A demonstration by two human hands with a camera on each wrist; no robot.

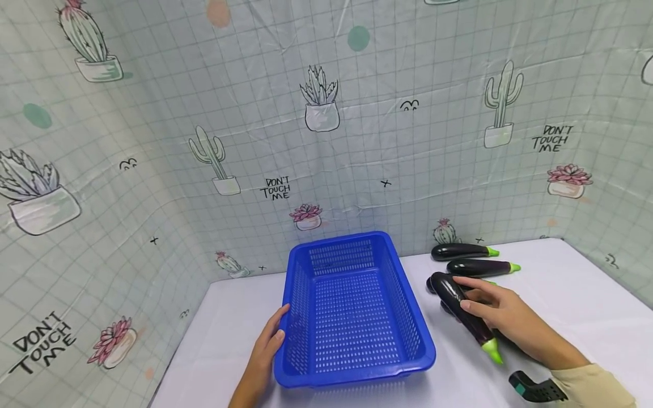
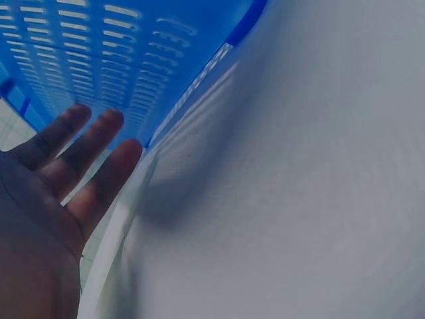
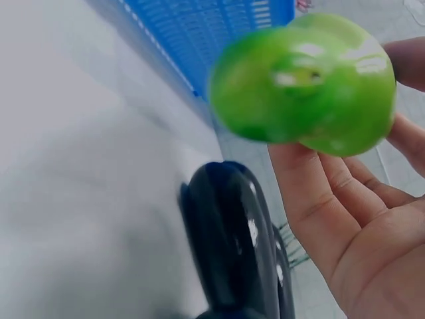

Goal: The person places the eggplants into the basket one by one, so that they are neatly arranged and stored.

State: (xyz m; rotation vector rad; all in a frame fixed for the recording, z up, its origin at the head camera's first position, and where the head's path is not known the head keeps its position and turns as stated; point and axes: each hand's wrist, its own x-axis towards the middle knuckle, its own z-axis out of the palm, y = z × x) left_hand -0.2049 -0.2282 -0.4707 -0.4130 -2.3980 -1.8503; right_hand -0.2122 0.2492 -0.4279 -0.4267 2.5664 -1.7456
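Observation:
My right hand [image 1: 502,311] pinches a dark purple eggplant [image 1: 451,292] between thumb and fingers, its green stem end tilted toward me. In the right wrist view that green cap [image 3: 299,86] fills the upper middle, with other eggplants [image 3: 229,232] beneath it. A blue perforated plastic basket [image 1: 357,371] stands to the left with nothing in it. At its left side rests my left hand [image 1: 262,351], thumb and fingertips by the rim. Extended fingers [image 2: 109,173] lie against the basket's outer wall in the left wrist view.
Two more eggplants, one at the back [image 1: 461,251] and one just nearer [image 1: 479,267], lie right of the basket. Others are partly hidden under my right hand. A patterned cloth [image 1: 357,153] hangs behind the white table [image 1: 214,340]. A black strap-like piece [image 1: 535,388] is by my right sleeve.

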